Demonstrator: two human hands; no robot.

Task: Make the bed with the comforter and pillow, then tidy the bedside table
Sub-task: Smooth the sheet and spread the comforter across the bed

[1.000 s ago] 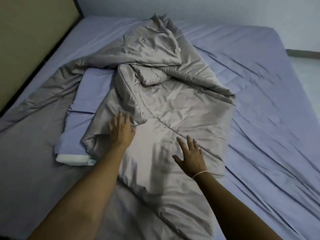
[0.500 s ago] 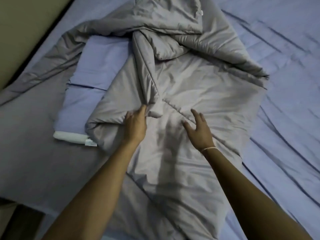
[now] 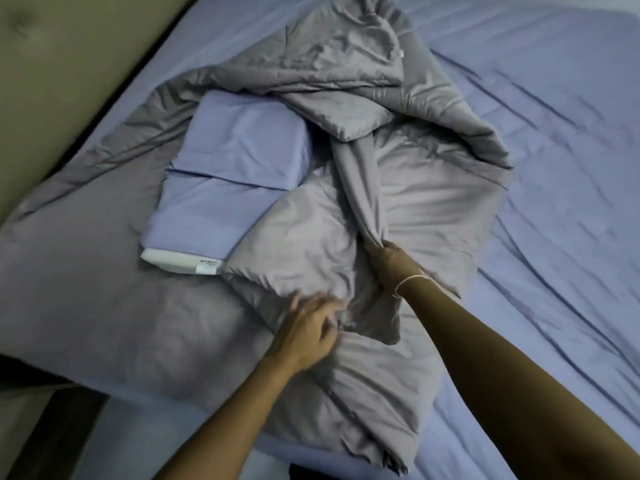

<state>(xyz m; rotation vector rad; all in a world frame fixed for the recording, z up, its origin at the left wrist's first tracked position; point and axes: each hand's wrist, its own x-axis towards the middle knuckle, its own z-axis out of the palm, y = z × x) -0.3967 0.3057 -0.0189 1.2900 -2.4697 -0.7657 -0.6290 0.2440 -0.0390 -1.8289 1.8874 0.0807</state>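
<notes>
A grey comforter [image 3: 408, 188] lies crumpled in a heap across the middle of the bed [image 3: 571, 133], which is covered by a lavender fitted sheet marked with long creases on the right side. The comforter's far part is bunched into folds near the top of the view, and a flat grey part of it spreads to the left toward the tan padded headboard [image 3: 62, 81]. A pillow [image 3: 225, 178] in a lavender case sits left of centre, partly wrapped by the comforter; its white inner end with a small label shows at its near left corner. The right hand [image 3: 389, 263] is closed around a twisted rope-like ridge of the comforter, gripping it where the ridge narrows, with a thin pale band around the wrist. The left hand [image 3: 311, 332] is nearer and a little to the left, fingers curled and pinching a fold of the same fabric; motion blur softens the fingers, so the exact grip is hard to read. Both forearms reach in from the near edge. At the near left, the mattress edge and a dark strip of floor show.
</notes>
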